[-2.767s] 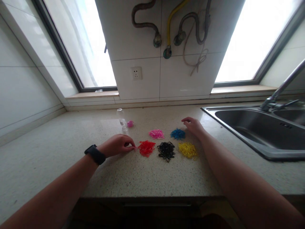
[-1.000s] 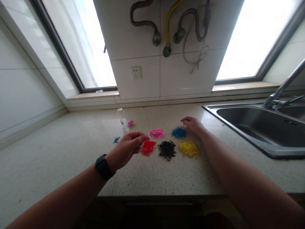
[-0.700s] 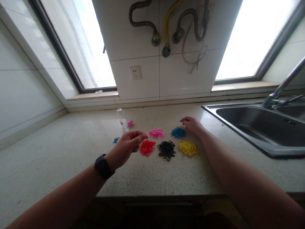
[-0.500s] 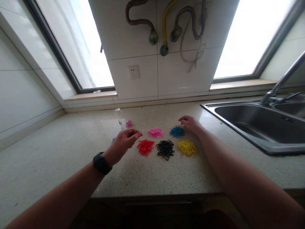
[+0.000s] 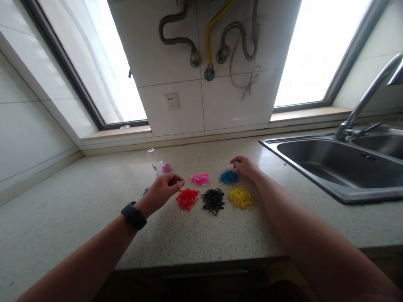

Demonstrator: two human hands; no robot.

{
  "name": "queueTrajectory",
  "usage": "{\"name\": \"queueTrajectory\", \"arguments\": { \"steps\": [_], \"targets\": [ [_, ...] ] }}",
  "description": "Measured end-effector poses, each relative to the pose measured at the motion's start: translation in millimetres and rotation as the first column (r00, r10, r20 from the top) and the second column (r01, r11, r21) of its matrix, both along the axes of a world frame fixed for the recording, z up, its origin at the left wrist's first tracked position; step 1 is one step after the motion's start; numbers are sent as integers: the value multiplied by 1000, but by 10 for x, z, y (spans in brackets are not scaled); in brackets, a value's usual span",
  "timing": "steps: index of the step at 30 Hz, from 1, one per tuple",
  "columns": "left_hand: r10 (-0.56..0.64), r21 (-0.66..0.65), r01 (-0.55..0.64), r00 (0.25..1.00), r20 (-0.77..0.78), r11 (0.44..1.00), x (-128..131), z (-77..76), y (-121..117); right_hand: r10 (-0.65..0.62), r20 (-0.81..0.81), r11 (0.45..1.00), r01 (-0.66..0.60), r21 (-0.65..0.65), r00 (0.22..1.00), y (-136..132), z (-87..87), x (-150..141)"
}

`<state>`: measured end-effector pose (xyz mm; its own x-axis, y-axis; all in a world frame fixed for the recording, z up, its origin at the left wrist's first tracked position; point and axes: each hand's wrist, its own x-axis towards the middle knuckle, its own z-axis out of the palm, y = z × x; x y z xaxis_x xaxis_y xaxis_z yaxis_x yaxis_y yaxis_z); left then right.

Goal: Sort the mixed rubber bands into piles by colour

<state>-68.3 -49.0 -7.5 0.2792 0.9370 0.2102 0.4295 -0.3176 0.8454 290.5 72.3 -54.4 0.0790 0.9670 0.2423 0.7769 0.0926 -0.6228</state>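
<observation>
Just left of the roundish black rubber-band heap [image 5: 213, 200] lies a roundish red rubber-band heap [image 5: 187, 199], nearer the pinched left hand [image 5: 161, 191], any hold untellable, than the loosely open, seemingly bare right hand [image 5: 247, 168] behind-right of the black one.

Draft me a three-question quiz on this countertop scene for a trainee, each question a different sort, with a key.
1. Fill in the blank: the black bands lie between the red bands and the ____ bands.

2. Multiple choice: which pile is nearest the right hand?
A) the red bands
B) the blue bands
C) the pink bands

3. True or false: a black watch is worn on the wrist of the left hand.

Key:
1. Yellow (the yellow bands)
2. B
3. True
</observation>
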Motion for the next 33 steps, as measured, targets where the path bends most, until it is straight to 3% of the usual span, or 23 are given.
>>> {"name": "queueTrajectory", "arguments": {
  "steps": [6, 13, 18, 22, 29, 33],
  "targets": [
    [-16, 107, 50, 956, -292, 993, 11, 11, 106, -7, 21, 1000, 7, -5, 1000, -15, 6, -20],
    [94, 249, 72, 797, -596, 966, 257, 78, 347, -18, 50, 1000, 19, -9, 999, -8, -6, -14],
    [136, 246, 22, 785, -604, 969, 378, 9, 509, -12, 79, 1000, 14, -24, 997, -13, 3, -20],
    [102, 208, 29, 800, -591, 978, 352, -14, 499, -13, 78, 999, 15, -30, 997, -19, 15, -29],
    [35, 169, 58, 864, -502, 984, 180, 53, 339, -13, 79, 999, 15, -31, 997, -34, 28, -43],
    [86, 203, 1, 904, -419, 979, -81, 64, 238, -8, 66, 1000, 10, -27, 998, -44, 30, -41]
  ]
}}
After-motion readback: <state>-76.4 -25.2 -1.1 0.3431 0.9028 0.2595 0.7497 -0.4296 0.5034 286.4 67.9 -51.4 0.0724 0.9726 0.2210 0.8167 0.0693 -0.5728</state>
